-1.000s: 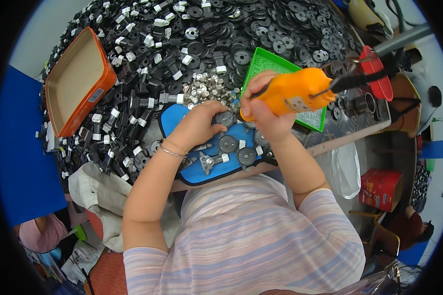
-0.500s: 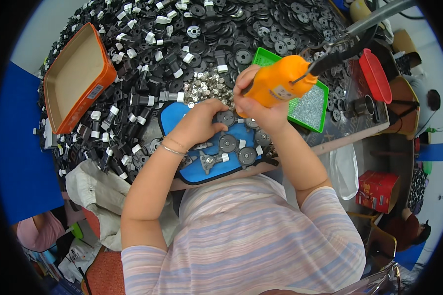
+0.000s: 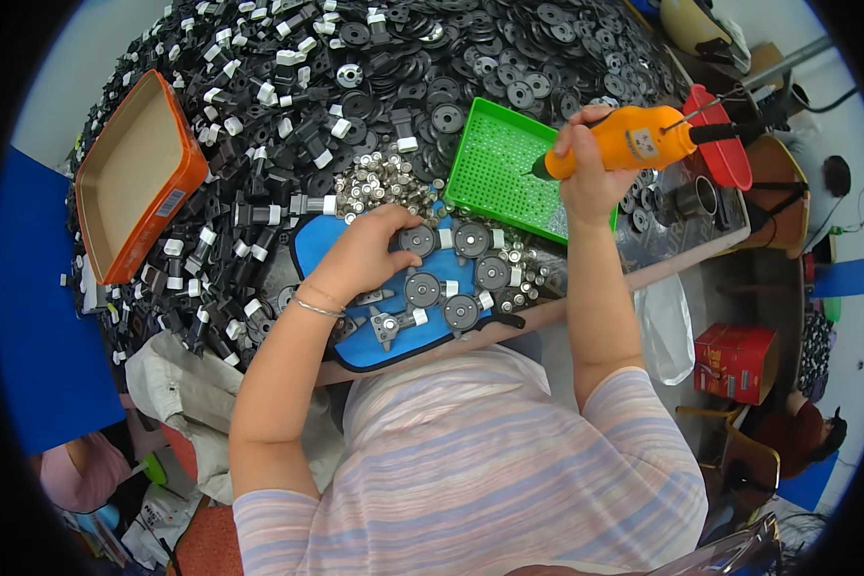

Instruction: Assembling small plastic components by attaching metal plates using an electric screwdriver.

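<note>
My left hand (image 3: 367, 248) rests on a blue mat (image 3: 315, 240) with its fingers curled around the edge of a dark wheel-shaped part (image 3: 418, 240) with a white tab. My right hand (image 3: 593, 178) is wrapped around an orange electric screwdriver (image 3: 634, 139). The screwdriver's dark tip points left, above a green tray (image 3: 499, 213) with small shiny screws scattered over its bottom. Several similar wheel parts (image 3: 422, 288) lie on the mat, beside a grey bracket piece (image 3: 386, 327) with a white tab.
Small silvery metal fittings (image 3: 384, 182) lie heaped beyond the mat. Behind spreads a big pile of black discs (image 3: 446, 117) and white-tabbed black parts. An orange box (image 3: 134, 173) stands left; a red tray (image 3: 720, 144) and metal cup (image 3: 696, 199) are right. The screwdriver's cord trails right.
My right hand has carried the screwdriver from over the mat rightward to above the green tray, turning its tip left. My left hand stays at the same wheel part; the whole view has shifted slightly.
</note>
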Motion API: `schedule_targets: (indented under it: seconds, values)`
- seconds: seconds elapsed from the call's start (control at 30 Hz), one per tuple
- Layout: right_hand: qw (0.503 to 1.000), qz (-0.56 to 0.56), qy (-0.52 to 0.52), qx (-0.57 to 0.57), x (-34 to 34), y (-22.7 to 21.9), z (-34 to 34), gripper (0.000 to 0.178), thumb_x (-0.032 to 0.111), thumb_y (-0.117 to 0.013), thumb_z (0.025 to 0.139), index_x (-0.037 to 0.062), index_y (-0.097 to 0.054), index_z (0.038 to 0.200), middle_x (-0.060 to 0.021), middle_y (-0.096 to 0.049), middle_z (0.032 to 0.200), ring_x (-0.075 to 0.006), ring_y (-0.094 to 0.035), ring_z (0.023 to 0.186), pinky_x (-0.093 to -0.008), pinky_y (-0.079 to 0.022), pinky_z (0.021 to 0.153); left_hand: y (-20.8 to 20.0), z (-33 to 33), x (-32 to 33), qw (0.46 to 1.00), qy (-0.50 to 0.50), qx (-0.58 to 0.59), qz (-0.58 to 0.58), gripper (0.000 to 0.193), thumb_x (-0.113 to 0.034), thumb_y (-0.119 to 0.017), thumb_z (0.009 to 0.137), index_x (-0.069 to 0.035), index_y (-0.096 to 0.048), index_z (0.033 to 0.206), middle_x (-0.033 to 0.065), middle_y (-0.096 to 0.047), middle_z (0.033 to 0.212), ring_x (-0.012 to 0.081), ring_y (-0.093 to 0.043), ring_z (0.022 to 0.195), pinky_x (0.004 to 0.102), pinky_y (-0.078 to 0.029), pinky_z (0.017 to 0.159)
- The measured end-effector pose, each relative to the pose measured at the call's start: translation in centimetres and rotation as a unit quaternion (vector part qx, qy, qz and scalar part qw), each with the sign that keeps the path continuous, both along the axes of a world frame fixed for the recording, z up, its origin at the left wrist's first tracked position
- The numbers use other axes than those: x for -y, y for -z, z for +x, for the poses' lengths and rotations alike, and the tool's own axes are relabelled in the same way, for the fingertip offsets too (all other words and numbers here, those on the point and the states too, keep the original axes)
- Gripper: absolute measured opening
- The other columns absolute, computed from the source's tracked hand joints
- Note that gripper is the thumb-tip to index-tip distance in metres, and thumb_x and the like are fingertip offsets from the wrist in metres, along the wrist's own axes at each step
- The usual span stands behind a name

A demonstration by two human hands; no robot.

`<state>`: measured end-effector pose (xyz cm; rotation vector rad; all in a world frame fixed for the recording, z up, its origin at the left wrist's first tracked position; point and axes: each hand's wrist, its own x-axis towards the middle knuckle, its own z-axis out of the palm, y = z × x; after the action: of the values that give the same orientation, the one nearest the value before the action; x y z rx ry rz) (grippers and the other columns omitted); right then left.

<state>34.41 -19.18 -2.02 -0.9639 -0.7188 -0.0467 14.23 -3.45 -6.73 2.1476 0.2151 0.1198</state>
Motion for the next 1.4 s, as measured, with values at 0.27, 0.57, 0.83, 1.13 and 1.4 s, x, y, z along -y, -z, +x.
schedule_targets:
  seconds: [0.27,0.57,0.83,1.13,1.4]
  values:
    - [1.000,-0.028,-0.001,0.015,0.3,0.9,0.7,0.022,-0.007,-0.058,0.081,0.0020,-0.051,0.100,-0.0124,-0.056,0.090,-0.0170,-0.055,0.061,-0.0283,-0.047,0.058,0.0,0.0,0.0,0.999,-0.003,-0.043,0.000,0.046,-0.003,-0.077,0.069,-0.001,-0.060,0.112,0.0092,-0.060,0.109,0.0229,-0.061,0.097,0.0307,-0.050,0.085]
    - [1.000,0.011,-0.005,-0.010,-0.1,0.5,0.5,0.022,-0.009,-0.061,0.079,0.0004,-0.052,0.096,-0.0072,-0.058,0.077,-0.0113,-0.056,0.059,-0.0235,-0.048,0.056,0.2,0.0,-0.1,0.999,-0.004,-0.043,-0.005,0.046,-0.003,-0.078,0.069,-0.001,-0.060,0.112,0.0091,-0.060,0.110,0.0225,-0.061,0.098,0.0303,-0.051,0.085]
    - [1.000,0.016,-0.003,-0.021,-0.1,0.6,0.6,0.021,-0.008,-0.062,0.079,0.0011,-0.051,0.096,-0.0070,-0.058,0.077,-0.0118,-0.056,0.058,-0.0238,-0.048,0.055,-0.1,0.0,0.0,0.999,-0.002,-0.050,-0.003,0.046,-0.003,-0.077,0.069,0.000,-0.060,0.111,0.0091,-0.060,0.110,0.0225,-0.061,0.097,0.0305,-0.051,0.085]
    - [1.000,-0.012,-0.005,-0.001,0.1,1.1,0.7,0.019,-0.007,-0.057,0.083,0.0033,-0.051,0.098,-0.0103,-0.056,0.086,-0.0166,-0.054,0.060,-0.0279,-0.046,0.057,-0.4,0.0,0.1,0.999,-0.008,-0.034,-0.012,0.044,-0.006,-0.077,0.068,0.000,-0.061,0.108,0.0141,-0.061,0.102,0.0310,-0.061,0.093,0.0352,-0.050,0.080]
    - [0.993,0.082,-0.073,-0.043,0.5,-1.9,-1.8,0.022,-0.009,-0.055,0.080,0.0019,-0.049,0.099,-0.0099,-0.055,0.084,-0.0153,-0.054,0.059,-0.0269,-0.046,0.054,-0.1,-0.1,0.0,1.000,-0.006,-0.024,-0.003,0.043,-0.006,-0.077,0.068,0.000,-0.061,0.108,0.0140,-0.061,0.101,0.0305,-0.061,0.090,0.0351,-0.050,0.079]
